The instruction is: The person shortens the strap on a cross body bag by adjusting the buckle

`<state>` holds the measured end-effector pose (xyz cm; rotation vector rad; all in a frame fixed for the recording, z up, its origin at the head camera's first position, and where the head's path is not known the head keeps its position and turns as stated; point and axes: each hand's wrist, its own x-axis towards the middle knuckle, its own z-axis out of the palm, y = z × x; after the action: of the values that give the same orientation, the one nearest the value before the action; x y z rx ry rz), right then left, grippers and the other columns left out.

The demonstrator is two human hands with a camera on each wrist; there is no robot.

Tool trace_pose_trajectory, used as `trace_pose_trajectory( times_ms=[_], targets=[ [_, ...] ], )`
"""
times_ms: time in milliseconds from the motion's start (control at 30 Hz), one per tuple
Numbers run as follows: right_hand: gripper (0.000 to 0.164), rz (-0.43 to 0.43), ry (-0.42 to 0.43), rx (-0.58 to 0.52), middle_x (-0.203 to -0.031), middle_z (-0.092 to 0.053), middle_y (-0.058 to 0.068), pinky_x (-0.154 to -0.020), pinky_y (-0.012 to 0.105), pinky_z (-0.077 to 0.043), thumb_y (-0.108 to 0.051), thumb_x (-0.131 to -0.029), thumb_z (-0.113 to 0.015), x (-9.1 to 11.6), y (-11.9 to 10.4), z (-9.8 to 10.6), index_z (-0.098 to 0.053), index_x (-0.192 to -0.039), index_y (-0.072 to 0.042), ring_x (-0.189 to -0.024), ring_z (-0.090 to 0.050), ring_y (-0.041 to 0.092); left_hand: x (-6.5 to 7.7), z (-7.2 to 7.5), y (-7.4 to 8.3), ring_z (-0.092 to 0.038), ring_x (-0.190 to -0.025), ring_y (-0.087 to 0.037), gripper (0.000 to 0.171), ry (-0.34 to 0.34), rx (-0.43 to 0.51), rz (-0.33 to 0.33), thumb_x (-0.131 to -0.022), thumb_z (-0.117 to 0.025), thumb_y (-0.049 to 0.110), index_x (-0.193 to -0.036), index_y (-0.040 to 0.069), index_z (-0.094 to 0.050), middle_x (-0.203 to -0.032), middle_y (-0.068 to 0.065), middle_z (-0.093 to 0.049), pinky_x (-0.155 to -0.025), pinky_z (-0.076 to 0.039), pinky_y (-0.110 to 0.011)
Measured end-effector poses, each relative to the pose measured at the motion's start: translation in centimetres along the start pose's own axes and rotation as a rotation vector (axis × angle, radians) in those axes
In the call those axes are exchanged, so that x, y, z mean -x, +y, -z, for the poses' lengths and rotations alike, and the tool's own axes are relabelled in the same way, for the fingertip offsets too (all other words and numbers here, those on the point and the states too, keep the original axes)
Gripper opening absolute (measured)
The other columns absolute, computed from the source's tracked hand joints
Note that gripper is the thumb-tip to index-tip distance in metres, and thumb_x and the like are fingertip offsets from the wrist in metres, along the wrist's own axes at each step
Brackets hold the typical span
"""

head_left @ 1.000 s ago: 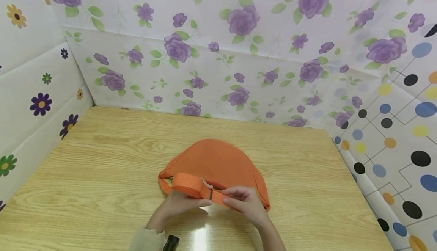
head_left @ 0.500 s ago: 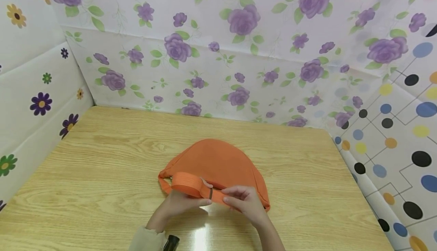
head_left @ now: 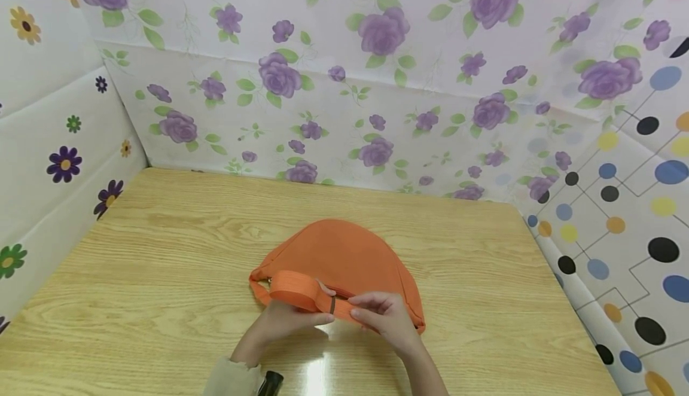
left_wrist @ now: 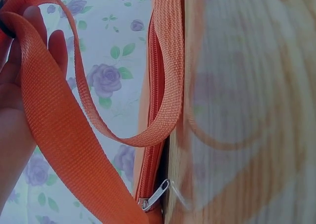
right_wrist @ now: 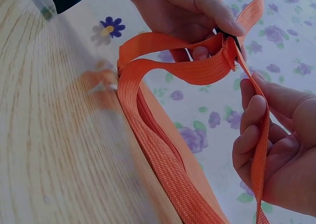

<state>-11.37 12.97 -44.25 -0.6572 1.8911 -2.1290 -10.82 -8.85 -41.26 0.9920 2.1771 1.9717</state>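
An orange half-moon bag (head_left: 339,252) lies flat on the table with its straight side toward me. My left hand (head_left: 285,322) holds its orange webbing strap (head_left: 295,288) at a dark slide buckle (head_left: 332,305), the strap looping up above that hand. Just right of the buckle, my right hand (head_left: 392,323) pinches the strap between thumb and fingers. The right wrist view shows the strap running from the buckle (right_wrist: 228,35) down across the right fingers (right_wrist: 254,113). In the left wrist view, a zipper (left_wrist: 156,81) with a silver pull (left_wrist: 157,195) runs along the bag.
The wood-grain table (head_left: 177,252) extends around the bag on all sides. Flowered sheeting (head_left: 334,103) hangs behind it and on the left, and dotted sheeting (head_left: 619,228) on the right. A dark object (head_left: 270,382) sits at the left wrist by the sleeve.
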Motion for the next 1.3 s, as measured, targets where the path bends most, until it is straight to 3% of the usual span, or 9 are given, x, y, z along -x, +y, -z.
trace_pose_trajectory(
  times_ms=[267, 467, 533, 633, 767, 967, 1133, 1300],
  targets=[
    [0.018, 0.000, -0.001, -0.019, -0.085, -0.065, 0.008, -0.051, 0.021, -0.046, 0.004, -0.081, -0.061, -0.1, -0.2, -0.3, -0.068, -0.096, -0.002, -0.055, -0.052, 0.007, -0.2, -0.3, -0.1, -0.059, -0.088, -0.019, 0.023, -0.014, 0.065, -0.041, -0.075, -0.067, -0.006, -0.097, -0.005, -0.060, -0.096, -0.011, -0.063, -0.073, -0.048, -0.029],
    [0.022, 0.000, -0.002, -0.004, -0.080, -0.065, 0.000, -0.049, 0.019, -0.043, 0.004, -0.081, -0.061, -0.2, -0.2, -0.4, -0.070, -0.095, -0.011, -0.054, -0.049, 0.007, -0.2, -0.3, 0.0, -0.059, -0.089, -0.021, 0.024, -0.029, 0.070, -0.022, -0.076, -0.066, -0.005, -0.098, -0.008, -0.058, -0.097, -0.015, -0.062, -0.074, -0.048, -0.031],
    [0.020, -0.001, -0.002, -0.001, -0.078, -0.064, -0.002, -0.049, 0.019, -0.042, 0.003, -0.081, -0.061, -0.2, -0.3, -0.5, -0.069, -0.095, -0.008, -0.054, -0.049, 0.006, -0.2, -0.3, 0.0, -0.059, -0.089, -0.021, 0.024, -0.037, 0.070, -0.010, -0.077, -0.066, -0.005, -0.099, -0.009, -0.057, -0.096, -0.015, -0.062, -0.075, -0.048, -0.031],
    [0.016, -0.006, -0.005, 0.007, -0.075, -0.064, -0.003, -0.047, 0.018, -0.041, 0.003, -0.081, -0.061, -0.3, -0.3, -0.6, -0.064, -0.096, 0.008, -0.053, -0.049, 0.006, -0.2, -0.4, 0.0, -0.059, -0.089, -0.021, 0.025, -0.042, 0.073, 0.002, -0.077, -0.066, -0.004, -0.100, -0.010, -0.057, -0.096, -0.019, -0.061, -0.075, -0.048, -0.031],
    [0.028, -0.025, 0.000, 0.018, -0.073, -0.063, -0.004, -0.046, 0.017, -0.039, 0.002, -0.081, -0.062, -0.4, -0.5, -0.8, -0.053, -0.098, 0.023, -0.052, -0.048, 0.006, -0.2, -0.4, -0.1, -0.059, -0.088, -0.020, 0.026, -0.040, 0.068, -0.011, -0.076, -0.067, -0.005, -0.100, -0.009, -0.057, -0.096, -0.021, -0.060, -0.074, -0.049, -0.031],
    [0.025, -0.024, -0.009, -0.004, -0.077, -0.064, -0.002, -0.047, 0.017, -0.040, 0.003, -0.082, -0.061, -0.6, -0.5, -1.0, -0.054, -0.097, 0.021, -0.053, -0.049, 0.006, -0.3, -0.5, 0.0, -0.059, -0.089, -0.019, 0.025, -0.062, 0.099, -0.017, -0.077, -0.065, -0.006, -0.100, -0.009, -0.056, -0.097, -0.024, -0.059, -0.077, -0.047, -0.031],
    [0.024, -0.062, 0.009, -0.004, -0.078, -0.064, -0.001, -0.050, 0.018, -0.043, 0.002, -0.081, -0.062, -0.7, -0.5, -1.2, -0.056, -0.095, 0.020, -0.054, -0.051, 0.006, -0.5, -0.7, 0.0, -0.060, -0.087, -0.021, 0.024, -0.083, 0.116, -0.069, -0.076, -0.064, -0.010, -0.099, -0.010, -0.056, -0.093, -0.025, -0.060, -0.076, -0.048, -0.033],
    [0.024, -0.089, 0.032, 0.006, -0.074, -0.064, -0.001, -0.050, 0.018, -0.044, 0.001, -0.080, -0.064, -0.9, -0.6, -1.4, -0.053, -0.089, 0.020, -0.054, -0.051, 0.006, -0.5, -0.7, 0.0, -0.059, -0.084, -0.017, 0.024, -0.077, 0.104, -0.034, -0.076, -0.065, -0.007, -0.098, -0.009, -0.057, -0.091, -0.021, -0.061, -0.073, -0.048, -0.031]
  ],
)
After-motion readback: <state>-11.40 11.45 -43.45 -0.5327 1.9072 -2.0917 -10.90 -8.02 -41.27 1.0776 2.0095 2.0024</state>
